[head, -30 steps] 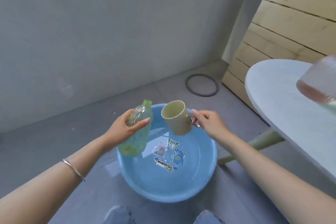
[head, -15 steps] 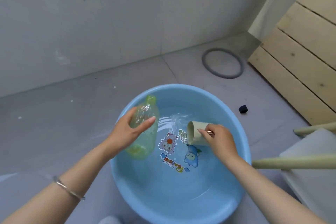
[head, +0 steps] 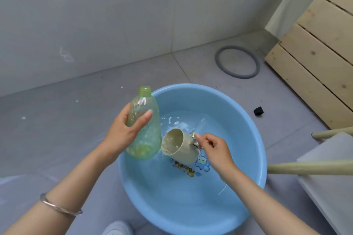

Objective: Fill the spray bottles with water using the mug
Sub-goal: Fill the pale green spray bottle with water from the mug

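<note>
My left hand [head: 124,131] grips a clear green bottle [head: 145,129] without its cap, held upright and slightly tilted over the left rim of a blue basin [head: 254,139]. A little water sits in the bottle's bottom. My right hand [head: 215,150] pinches the handle of a beige mug [head: 179,146], which lies tilted with its mouth toward the bottle, just above the rippling water in the basin. Water drips from the mug's lip. Cartoon stickers show on the basin floor below the mug.
The basin stands on a grey tiled floor by a grey wall. A grey rubber ring [head: 236,62] and a small black cube [head: 258,110] lie behind it. Wooden slats [head: 321,59] and a white table with pale legs [head: 309,167] stand at the right. A white shoe [head: 117,229] shows below.
The mug dipped into the basin water and now comes up out of it, tilted toward the bottle. The bottle has risen a little and stands more upright. The view dropped toward the basin.
</note>
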Demonstrator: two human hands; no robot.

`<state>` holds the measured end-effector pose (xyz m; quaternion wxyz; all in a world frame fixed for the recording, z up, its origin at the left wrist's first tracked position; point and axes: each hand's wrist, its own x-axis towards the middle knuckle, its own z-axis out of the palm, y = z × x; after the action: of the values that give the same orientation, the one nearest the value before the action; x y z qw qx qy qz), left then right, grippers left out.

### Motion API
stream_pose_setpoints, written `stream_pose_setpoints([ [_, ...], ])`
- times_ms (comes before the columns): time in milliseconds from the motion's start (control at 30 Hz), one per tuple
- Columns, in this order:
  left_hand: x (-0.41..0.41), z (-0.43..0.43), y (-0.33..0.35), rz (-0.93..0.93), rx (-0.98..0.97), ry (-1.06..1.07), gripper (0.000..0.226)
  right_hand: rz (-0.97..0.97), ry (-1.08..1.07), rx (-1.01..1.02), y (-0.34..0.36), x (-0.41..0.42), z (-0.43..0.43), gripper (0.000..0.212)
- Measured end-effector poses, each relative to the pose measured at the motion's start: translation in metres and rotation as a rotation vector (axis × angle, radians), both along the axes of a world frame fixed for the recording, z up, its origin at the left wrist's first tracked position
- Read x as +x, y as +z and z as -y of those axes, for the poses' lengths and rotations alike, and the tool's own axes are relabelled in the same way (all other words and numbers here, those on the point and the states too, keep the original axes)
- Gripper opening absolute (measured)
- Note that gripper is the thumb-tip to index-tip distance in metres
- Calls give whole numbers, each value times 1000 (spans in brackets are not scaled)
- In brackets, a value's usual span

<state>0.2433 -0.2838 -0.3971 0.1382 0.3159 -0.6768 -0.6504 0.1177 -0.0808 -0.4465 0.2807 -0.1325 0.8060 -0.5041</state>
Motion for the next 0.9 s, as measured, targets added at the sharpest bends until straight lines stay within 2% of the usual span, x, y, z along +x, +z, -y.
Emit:
stream_pose_setpoints([
  [100, 1, 2, -4, -11, -38, -14, 36, 105, -101, -77, 11, 4, -17, 40],
  [333, 1, -9, -22, 72, -233, -165, 70, 95, -239, -270, 54, -7, -53, 43],
  [500, -4, -24, -22, 118, -335, -323, 60, 57, -237, -299, 85, -13, -64, 58],
  [700, -2, -31, -33, 151, -343, -429, 68, -72, -250, -268, 109, -11, -58, 34],
  [767, -2, -34, -34, 166, -351, -456, 64, -101, -238, -268, 115, -9, -54, 32],
  [900, -1, -35, -39, 187, -361, -472, 72, -151, -211, -236, 120, -7, -50, 33],
])
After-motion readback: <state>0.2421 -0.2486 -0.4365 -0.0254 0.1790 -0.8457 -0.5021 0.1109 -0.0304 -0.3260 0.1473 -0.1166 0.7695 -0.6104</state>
